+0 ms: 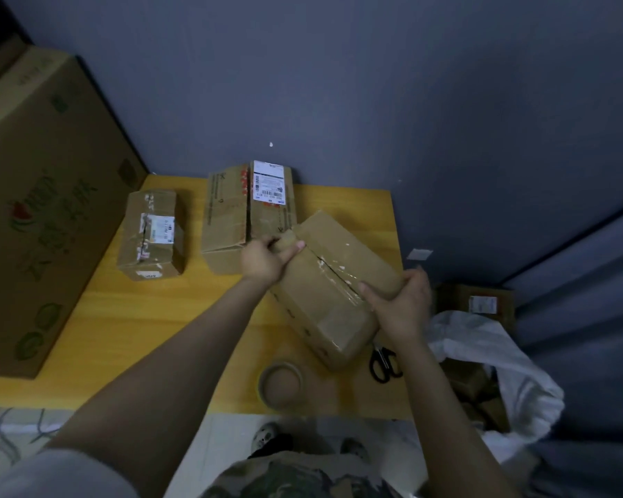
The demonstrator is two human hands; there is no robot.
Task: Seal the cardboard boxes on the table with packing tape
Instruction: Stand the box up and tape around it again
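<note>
On the yellow table (pixel 159 318), left hand (pixel 263 262) and right hand (pixel 400 303) grip a brown box (pixel 342 246), its seam seemingly clear-taped.

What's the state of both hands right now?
Left hand: closed, gripping the far end of the angled box.
Right hand: closed, gripping the same box's near right edge.

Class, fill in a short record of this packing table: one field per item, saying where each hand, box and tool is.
Left grip: holds the far end of the angled box
Right grip: holds its near end
Seam: clear tape along the angled box's top
Middle box: shipping label, gap showing between flaps
Left box: labelled, stands apart
Tape roll: flat on the table, near its front edge
Scissors: right of the roll, partly under the angled box
</note>
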